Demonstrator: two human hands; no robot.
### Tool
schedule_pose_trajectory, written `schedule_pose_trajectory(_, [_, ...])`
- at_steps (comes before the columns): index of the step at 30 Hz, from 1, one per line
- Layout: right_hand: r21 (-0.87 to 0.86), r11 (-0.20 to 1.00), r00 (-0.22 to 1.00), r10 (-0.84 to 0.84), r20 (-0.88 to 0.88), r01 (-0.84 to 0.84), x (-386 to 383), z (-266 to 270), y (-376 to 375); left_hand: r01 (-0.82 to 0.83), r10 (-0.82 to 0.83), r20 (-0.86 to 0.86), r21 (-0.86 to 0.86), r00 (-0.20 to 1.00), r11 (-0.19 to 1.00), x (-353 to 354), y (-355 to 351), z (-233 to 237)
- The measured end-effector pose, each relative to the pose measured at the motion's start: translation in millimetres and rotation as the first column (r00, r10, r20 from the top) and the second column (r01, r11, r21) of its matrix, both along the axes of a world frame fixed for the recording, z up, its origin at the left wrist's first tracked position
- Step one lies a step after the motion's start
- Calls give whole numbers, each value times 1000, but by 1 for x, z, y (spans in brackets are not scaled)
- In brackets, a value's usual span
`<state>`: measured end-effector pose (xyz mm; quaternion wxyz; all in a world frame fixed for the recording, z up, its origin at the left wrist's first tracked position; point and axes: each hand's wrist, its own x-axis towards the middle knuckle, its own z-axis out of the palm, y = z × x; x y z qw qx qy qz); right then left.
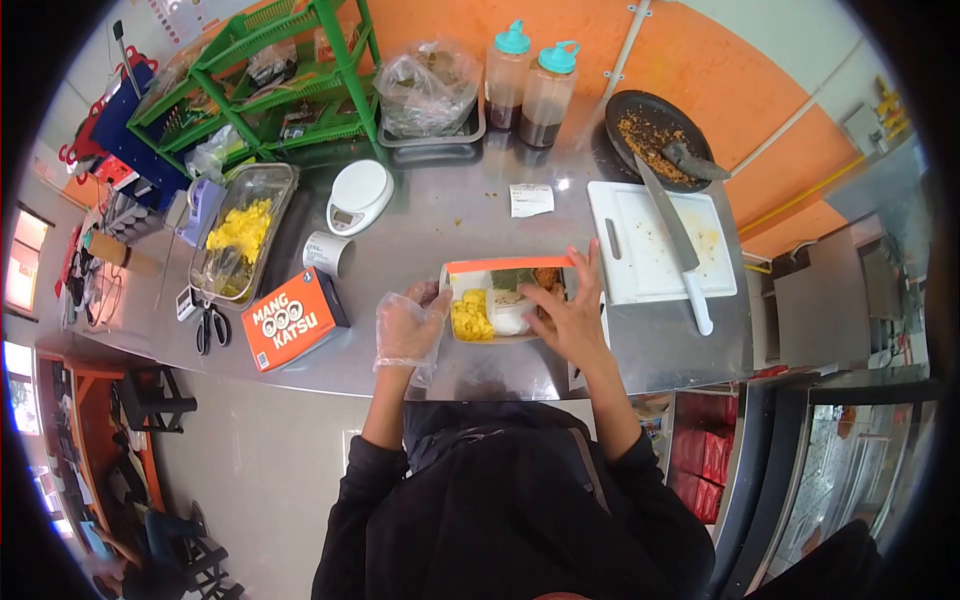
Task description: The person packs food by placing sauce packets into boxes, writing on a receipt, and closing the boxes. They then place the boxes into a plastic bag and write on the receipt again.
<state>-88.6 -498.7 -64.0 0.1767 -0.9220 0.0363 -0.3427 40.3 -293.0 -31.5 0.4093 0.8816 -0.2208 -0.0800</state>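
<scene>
An open paper food box (468, 267) with an orange inner edge lies at the table's front. Inside are yellow scrambled egg (471, 317), something white that looks like rice (510, 319), a dark green sheet (511, 279) and browned food at the right. My left hand (408, 328), in a clear plastic glove, grips the box's left side. My bare right hand (575, 325) reaches over the right side, thumb and fingers apart, fingertips at the white portion. Whether they press on it is hard to tell.
A closed orange box (292, 318) and black scissors (212, 327) lie left, near an egg tray (272, 205) and white scale (360, 194). Right, a knife (672, 232) rests on a white cutting board (625, 275), below a dark mortar (640, 115). Two bottles (547, 95) stand behind.
</scene>
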Motion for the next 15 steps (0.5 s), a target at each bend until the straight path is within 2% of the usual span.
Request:
schedule_pose_trajectory(2, [17,1000,1000,-17,24,16,4,-5,-5,-9,8,-17,-71,1000,997,1,1,-6])
schedule_pose_trajectory(5, [23,998,997,-62,53,61,14,-4,-8,-29,26,-37,-83,999,996,-1,1,-2])
schedule_pose_trajectory(10, [101,982,975,-174,137,161,33,-3,-4,-38,38,4,-19,999,999,2,3,-6])
schedule_pose_trajectory(15, [115,970,966,-227,124,213,37,1,-4,-35,36,16,-33,999,999,5,2,-8])
